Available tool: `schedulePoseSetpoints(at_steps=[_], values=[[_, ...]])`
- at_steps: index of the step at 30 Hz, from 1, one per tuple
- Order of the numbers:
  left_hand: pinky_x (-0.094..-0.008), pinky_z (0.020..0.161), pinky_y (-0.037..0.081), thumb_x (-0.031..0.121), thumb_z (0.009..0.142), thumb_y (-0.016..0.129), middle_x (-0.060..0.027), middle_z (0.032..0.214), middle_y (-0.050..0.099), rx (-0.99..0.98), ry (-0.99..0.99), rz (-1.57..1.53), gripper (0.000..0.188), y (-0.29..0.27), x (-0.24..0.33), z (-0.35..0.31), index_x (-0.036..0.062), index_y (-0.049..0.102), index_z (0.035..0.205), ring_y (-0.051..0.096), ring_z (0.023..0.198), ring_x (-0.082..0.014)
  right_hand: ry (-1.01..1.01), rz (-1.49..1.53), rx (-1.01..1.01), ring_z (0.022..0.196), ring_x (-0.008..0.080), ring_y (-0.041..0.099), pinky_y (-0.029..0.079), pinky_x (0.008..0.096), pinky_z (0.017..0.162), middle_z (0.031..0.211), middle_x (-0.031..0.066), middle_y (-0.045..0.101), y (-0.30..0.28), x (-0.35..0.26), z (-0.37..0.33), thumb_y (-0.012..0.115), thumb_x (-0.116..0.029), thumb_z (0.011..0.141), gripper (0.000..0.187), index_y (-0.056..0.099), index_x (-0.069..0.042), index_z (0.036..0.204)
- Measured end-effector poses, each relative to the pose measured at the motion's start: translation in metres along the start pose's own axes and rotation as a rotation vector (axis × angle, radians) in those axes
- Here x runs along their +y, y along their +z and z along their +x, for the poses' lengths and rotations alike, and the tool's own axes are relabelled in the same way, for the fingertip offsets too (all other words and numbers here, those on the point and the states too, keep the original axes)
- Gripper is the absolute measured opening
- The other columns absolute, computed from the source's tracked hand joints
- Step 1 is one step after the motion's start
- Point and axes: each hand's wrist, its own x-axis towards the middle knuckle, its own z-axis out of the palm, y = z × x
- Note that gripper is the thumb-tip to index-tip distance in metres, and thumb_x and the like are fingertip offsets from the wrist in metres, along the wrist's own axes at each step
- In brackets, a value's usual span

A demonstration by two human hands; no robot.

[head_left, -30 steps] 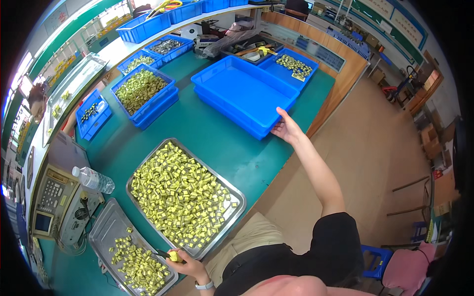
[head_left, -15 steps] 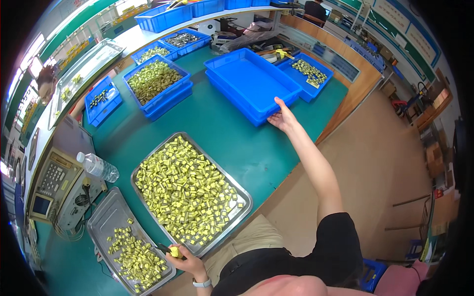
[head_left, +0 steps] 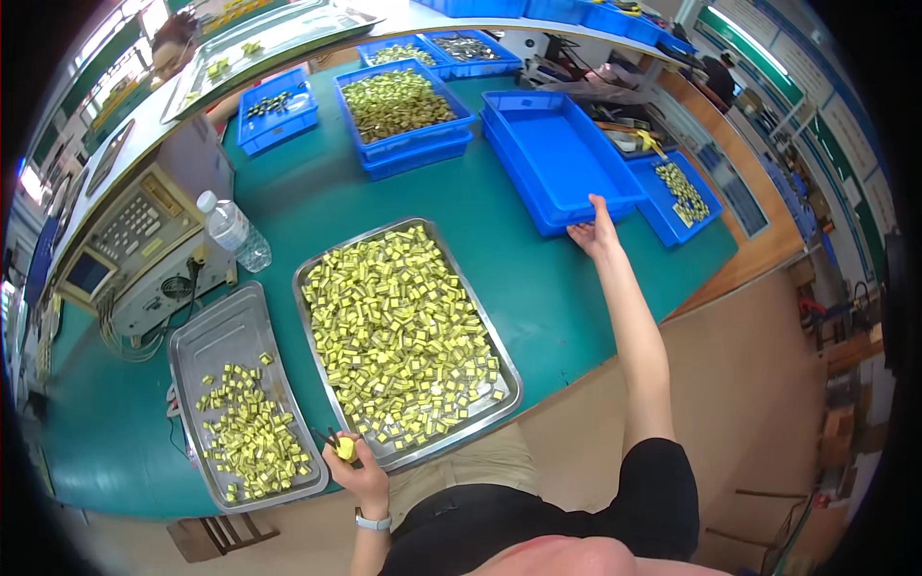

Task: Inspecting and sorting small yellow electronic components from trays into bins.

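My right hand grips the near right corner of an empty blue plastic bin, thumb over the rim and fingers below. This bin is stacked on another blue one. My left hand is closed around a dark two-pronged tool with a yellow piece at it; whether it is a pair of tweezers I cannot make out. That hand is at the near left corner of a metal tray heaped with small yellow-wrapped block parts. Left of it lies a second metal tray with fewer such parts.
A blue bin of yellowish parts stands at the back, with a shallow blue tray to its left. Another blue tray sits at the right edge. A plastic bottle stands by a bench instrument. Another person is beyond the shelf.
The view has turned, so the table's things appear shifted. My right hand keeps its grip on the blue bin, and my left hand still holds the dark tool and yellow piece.
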Motion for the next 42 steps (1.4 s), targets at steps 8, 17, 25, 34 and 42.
schedulePoseSetpoints(at_steps=[8, 17, 25, 34, 42], values=[[-0.0276, 0.075, 0.045, 0.01, 0.093, 0.057, -0.0069, 0.093, 0.058, 0.005, 0.062, 0.059, 0.023, 0.0, 0.005, 0.0, -0.001, 0.05, 0.112, 0.055, 0.083, -0.0153, 0.013, -0.053, -0.022, 0.083, 0.0272, 0.055, 0.052, 0.04, 0.071, 0.098, 0.014, 0.051, 0.029, 0.002, 0.031, 0.075, -0.052, 0.073, 0.066, 0.052, -0.007, 0.115], [-0.0303, 0.076, 0.048, 0.009, 0.09, 0.06, -0.0083, 0.091, 0.062, 0.028, 0.078, 0.119, 0.026, 0.0, -0.005, 0.0, -0.0011, 0.051, 0.113, 0.06, 0.081, -0.0176, -0.175, 0.091, -0.033, 0.095, 0.0281, 0.058, 0.055, 0.0396, 0.076, 0.114, 0.014, 0.056, 0.073, -0.002, 0.11, 0.078, -0.057, 0.071, 0.076, 0.052, -0.007, 0.122], [-0.0325, 0.071, 0.047, 0.009, 0.089, 0.06, -0.0097, 0.089, 0.06, 0.023, 0.162, 0.186, 0.025, -0.001, -0.007, 0.003, -0.0002, 0.051, 0.11, 0.058, 0.076, -0.0222, -0.404, -0.26, 0.345, 0.076, 0.0286, 0.067, 0.055, 0.0381, 0.063, 0.087, 0.0168, 0.067, 0.146, 0.058, 0.052, 0.057, -0.008, 0.077, 0.016, 0.063, 0.004, 0.086], [-0.0367, 0.072, 0.047, 0.009, 0.083, 0.065, -0.0124, 0.091, 0.06, 0.007, 0.177, 0.241, 0.031, -0.002, -0.017, -0.004, 0.0004, 0.052, 0.11, 0.059, 0.079, -0.0291, 0.077, 0.088, -0.29, 0.102, 0.0416, 0.062, 0.058, 0.0427, 0.087, 0.119, 0.0273, 0.053, 0.257, 0.105, 0.089, 0.062, -0.007, 0.088, 0.039, 0.046, 0.009, 0.12], [-0.0414, 0.068, 0.047, 0.008, 0.076, 0.07, -0.0145, 0.09, 0.061, 0.01, 0.218, 0.234, 0.035, -0.001, -0.016, 0.0, 0.002, 0.052, 0.106, 0.059, 0.077, -0.0336, 0.032, -0.01, -0.345, 0.085, 0.0404, 0.067, 0.063, 0.0396, 0.074, 0.097, 0.0255, 0.062, 0.263, 0.114, 0.138, 0.063, -0.002, 0.085, 0.021, 0.053, 0.008, 0.101]])
